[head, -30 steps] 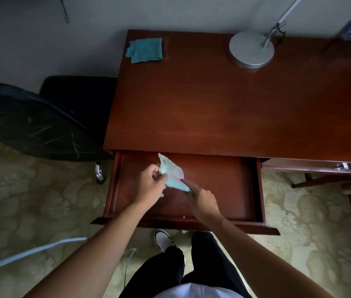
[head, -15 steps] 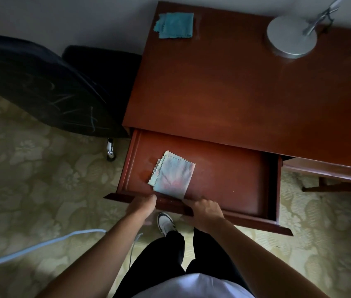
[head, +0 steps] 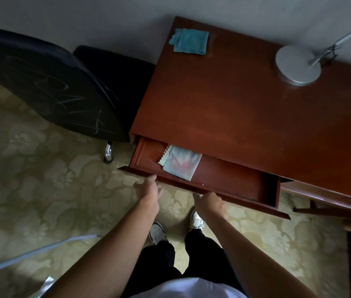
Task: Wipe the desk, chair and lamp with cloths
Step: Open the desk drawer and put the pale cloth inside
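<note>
Both hands, left and right, at the drawer front, finger grip indiscernible: closing risks snagging the pale cloth.

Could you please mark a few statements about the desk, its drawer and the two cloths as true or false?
1. A pale cloth lies inside the drawer. True.
2. The teal cloth lies on the carpet. False: it lies on the desk top, near a back corner.
3. The left hand holds a cloth. False: it holds none and is at the drawer's front edge.
4. The lamp base stands on the desk. True.
</note>
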{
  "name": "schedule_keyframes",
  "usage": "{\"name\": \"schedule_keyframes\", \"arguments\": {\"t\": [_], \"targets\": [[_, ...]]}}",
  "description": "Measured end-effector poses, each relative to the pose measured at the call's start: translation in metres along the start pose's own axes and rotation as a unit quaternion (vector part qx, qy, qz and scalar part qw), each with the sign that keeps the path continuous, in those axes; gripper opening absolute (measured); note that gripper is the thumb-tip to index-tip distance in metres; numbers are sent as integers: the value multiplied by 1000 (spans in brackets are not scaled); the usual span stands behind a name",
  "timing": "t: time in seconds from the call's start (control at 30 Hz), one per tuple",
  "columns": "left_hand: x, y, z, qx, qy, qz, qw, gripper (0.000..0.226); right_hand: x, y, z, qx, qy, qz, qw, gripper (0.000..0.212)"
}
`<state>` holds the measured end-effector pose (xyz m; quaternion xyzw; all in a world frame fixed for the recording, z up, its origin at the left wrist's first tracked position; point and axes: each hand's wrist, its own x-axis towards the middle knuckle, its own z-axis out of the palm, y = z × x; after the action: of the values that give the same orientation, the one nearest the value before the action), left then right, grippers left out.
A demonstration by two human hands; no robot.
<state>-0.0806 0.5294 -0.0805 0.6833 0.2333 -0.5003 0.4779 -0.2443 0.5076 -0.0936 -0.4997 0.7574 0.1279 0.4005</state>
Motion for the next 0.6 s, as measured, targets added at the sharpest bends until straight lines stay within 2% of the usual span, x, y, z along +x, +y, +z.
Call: {"name": "schedule_keyframes", "arguments": {"t": [0.03, 0.07, 0.1, 0.17, 0.23, 0.33, 0.4, 0.53, 0.6], "targets": [[-3, 3, 5, -16, -34, -14, 999, 45, 2, -7, -3, 153, -63, 50, 985, 38], [-6, 8, 10, -34, -61, -28, 997, 47, 5, -16, -7, 292, -121, 91, 944, 35], [-8, 12, 16, -47, -73, -38, 996, 49, 9, -23, -12, 380, -150, 113, 905, 34], [-6, 20, 26, -51, -73, -40, 995, 55, 17, -32, -18, 456, -156, 135, 866, 29], [-1, 28, 40, -40, -82, -32, 995, 59, 27, -41, -27, 490, -159, 136, 846, 19], [4, 42, 64, -18, -98, -22, 995, 60, 47, -57, -47, 513, -180, 122, 830, 30], [5, 53, 83, -4, -96, -20, 995, 60, 64, -68, -59, 524, -177, 124, 824, 29], [10, 66, 111, -30, -85, -34, 995, 33, 83, -83, -66, 542, -167, 146, 811, 23], [12, 69, 114, -39, -67, -51, 996, 42, 85, -83, -63, 499, -179, 157, 833, 16]]}}
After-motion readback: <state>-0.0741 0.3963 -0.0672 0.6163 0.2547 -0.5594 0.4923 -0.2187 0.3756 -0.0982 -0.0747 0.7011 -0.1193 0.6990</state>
